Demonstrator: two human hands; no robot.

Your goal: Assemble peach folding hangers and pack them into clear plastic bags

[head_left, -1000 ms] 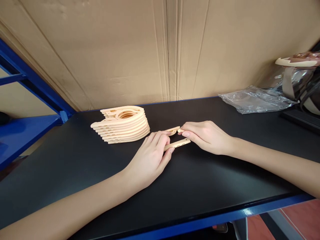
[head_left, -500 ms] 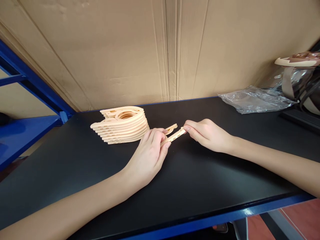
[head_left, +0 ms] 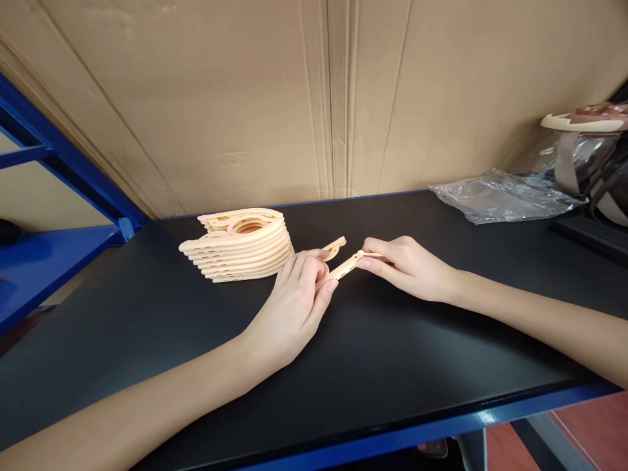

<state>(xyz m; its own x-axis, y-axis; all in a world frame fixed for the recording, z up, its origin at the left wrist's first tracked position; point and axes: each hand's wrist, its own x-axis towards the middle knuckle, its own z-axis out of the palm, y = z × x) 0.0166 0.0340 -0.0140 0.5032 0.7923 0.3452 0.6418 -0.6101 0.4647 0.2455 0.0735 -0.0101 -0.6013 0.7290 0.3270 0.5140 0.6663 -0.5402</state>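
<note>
toward the back edge of the surface (head_left: 417, 353), near its middle, you hold a beige slotted piece (head_left: 346, 267): your left hand (head_left: 297, 307) wraps its body while your right hand (head_left: 402, 265) pinches one end. nearer the left edge sits a stack (head_left: 245, 252) of similar pieces, finished or waiting, you cannot tell; the held one seems only partway handled. you can read no brand, label or writing.

The person's left hand (head_left: 297, 304) curls its fingers (head_left: 310, 267); the right hand (head_left: 409, 268) pinches; both bare forearms (head_left: 167, 398) slant inward.
</note>
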